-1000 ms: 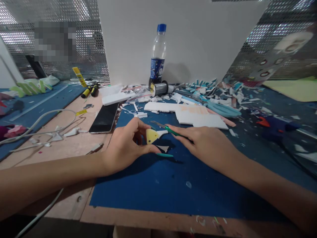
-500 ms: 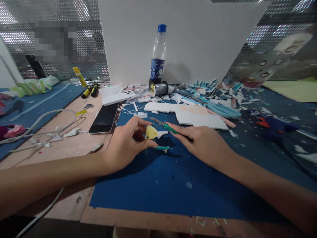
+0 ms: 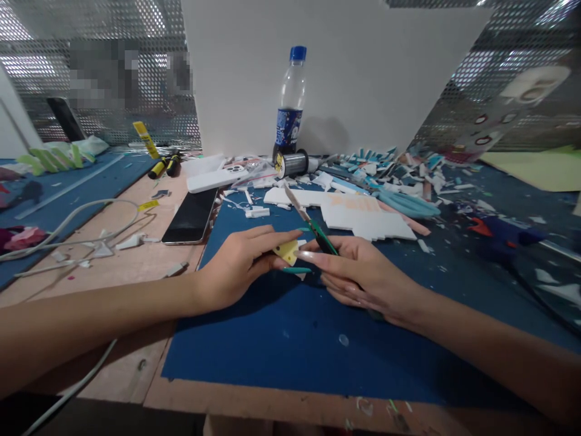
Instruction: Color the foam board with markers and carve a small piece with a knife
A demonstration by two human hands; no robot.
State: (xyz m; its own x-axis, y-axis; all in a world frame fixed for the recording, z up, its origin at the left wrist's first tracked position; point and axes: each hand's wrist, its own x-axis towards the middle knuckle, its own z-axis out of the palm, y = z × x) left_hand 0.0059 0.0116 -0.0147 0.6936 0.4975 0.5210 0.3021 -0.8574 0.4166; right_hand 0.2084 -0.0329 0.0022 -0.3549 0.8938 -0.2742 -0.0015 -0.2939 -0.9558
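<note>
My left hand [image 3: 240, 263] is closed around a small yellow piece with dark dots [image 3: 287, 253], held just above the blue mat [image 3: 254, 345]. Teal nails show on its thumb and finger. In my right hand [image 3: 363, 272] is a craft knife [image 3: 320, 233] with a green and black handle, its blade tilted up and away to the left. The right thumb tip reaches the yellow piece's right edge. A small white part shows behind that edge, partly hidden by the fingers.
Beyond my hands lie white foam boards [image 3: 363, 215], a heap of scraps [image 3: 390, 163], a wire spool [image 3: 295, 163] and a bottle [image 3: 291, 103]. A phone [image 3: 190, 218] and a white cable [image 3: 109, 203] are at left, a blue glue gun [image 3: 503, 236] at right.
My right hand has turned, swinging the knife blade upright and away from the yellow piece, and its thumb has come to that piece. My left fingers have closed further over it.
</note>
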